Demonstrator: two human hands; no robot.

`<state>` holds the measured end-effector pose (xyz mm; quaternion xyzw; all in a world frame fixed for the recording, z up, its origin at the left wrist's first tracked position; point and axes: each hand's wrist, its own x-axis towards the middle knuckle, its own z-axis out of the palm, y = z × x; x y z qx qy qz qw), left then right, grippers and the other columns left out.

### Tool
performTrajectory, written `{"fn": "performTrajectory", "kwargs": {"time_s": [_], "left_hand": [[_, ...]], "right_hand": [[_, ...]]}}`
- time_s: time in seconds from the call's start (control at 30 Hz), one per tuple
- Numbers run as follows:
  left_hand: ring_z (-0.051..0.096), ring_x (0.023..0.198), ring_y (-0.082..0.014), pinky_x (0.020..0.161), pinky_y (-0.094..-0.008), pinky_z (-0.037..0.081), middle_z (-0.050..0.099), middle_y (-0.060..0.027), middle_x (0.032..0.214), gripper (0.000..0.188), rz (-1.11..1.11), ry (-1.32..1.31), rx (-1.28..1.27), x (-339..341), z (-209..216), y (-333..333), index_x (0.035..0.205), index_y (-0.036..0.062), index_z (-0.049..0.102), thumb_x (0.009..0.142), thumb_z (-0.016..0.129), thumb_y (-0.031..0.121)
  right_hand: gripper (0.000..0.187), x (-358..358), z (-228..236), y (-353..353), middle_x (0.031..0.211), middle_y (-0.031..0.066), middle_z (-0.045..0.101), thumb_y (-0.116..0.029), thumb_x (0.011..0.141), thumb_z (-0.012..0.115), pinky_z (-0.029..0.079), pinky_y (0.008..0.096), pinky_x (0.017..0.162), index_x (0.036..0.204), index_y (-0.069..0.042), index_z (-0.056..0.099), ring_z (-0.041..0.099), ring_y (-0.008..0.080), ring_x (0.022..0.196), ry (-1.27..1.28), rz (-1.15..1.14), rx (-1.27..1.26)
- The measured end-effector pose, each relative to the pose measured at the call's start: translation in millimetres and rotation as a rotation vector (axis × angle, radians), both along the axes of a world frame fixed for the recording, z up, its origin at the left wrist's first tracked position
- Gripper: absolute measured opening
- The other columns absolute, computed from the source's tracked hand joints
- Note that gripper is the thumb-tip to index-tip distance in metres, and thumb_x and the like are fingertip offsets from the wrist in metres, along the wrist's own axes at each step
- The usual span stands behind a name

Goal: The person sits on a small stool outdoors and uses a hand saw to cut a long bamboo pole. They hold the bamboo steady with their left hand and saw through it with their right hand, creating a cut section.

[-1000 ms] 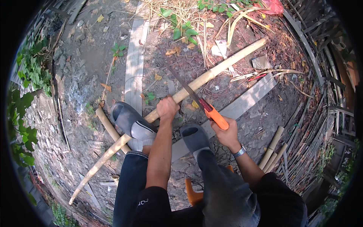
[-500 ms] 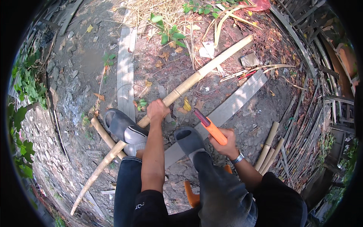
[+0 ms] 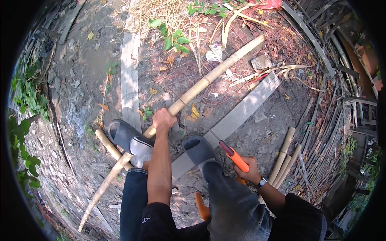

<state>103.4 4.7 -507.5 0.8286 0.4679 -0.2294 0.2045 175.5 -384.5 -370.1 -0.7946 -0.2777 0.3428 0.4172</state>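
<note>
A long bamboo pole slants across the ground from upper right to lower left. My left hand is closed around it, just above my left slipper, which presses on the pole. Beneath the pole by that foot lies a shorter bamboo piece. My right hand grips the handle of an orange-handled saw. Its dark red collar and thin blade, seen nearly edge-on, point up and left, apart from the pole. The right slipper stands on a flat grey board.
Another grey board lies to the left. Cut bamboo lengths rest at the right, beside a large heap of thin sticks. Dry straw and green leaves are at the far side. An orange stool leg shows near me.
My right hand has shifted slightly right and down with the saw, and the thin blade now shows. My left hand keeps its grip on the pole. The whole view has shifted a little.
</note>
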Motion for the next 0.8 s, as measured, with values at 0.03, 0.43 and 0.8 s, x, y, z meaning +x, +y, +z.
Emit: {"fn": "performTrajectory", "kwargs": {"time_s": [0.03, 0.43, 0.8], "left_hand": [[0.074, 0.106, -0.0359, 0.095, -0.043, 0.058, 0.076, -0.0264, 0.107, 0.034, -0.02, 0.032, -0.018, 1, 1, -2, 0.105, 0.0008, 0.077, 0.077, 0.067, 0.018], [0.075, 0.102, -0.0331, 0.096, -0.0397, 0.056, 0.077, -0.0182, 0.104, 0.03, -0.018, -0.072, 0.167, -9, -23, 1, 0.099, 0.0053, 0.076, 0.08, 0.067, 0.026], [0.076, 0.088, -0.0382, 0.081, -0.0478, 0.061, 0.077, -0.0198, 0.091, 0.022, 0.027, -0.172, 0.236, -12, -26, -11, 0.091, 0.0079, 0.074, 0.079, 0.066, 0.025]], "right_hand": [[0.007, 2, 3, -9, 0.067, 0.0075, 0.067, -0.008, 0.085, 0.071, 0.053, 0.0292, 0.06, 0.081, -0.002, 0.072, 0.068, 0.0141, 0.06, -0.002, 0.017, -0.024], [0.009, 0, -83, 133, 0.061, 0.0076, 0.062, -0.008, 0.082, 0.071, 0.049, 0.0305, 0.055, 0.078, 0.0, 0.068, 0.062, 0.013, 0.054, -0.17, -0.033, 0.275], [0.009, 31, 19, 142, 0.068, 0.0049, 0.068, -0.003, 0.083, 0.072, 0.049, 0.0286, 0.057, 0.09, 0.002, 0.075, 0.063, 0.0114, 0.057, -0.05, -0.119, 0.228]]}}
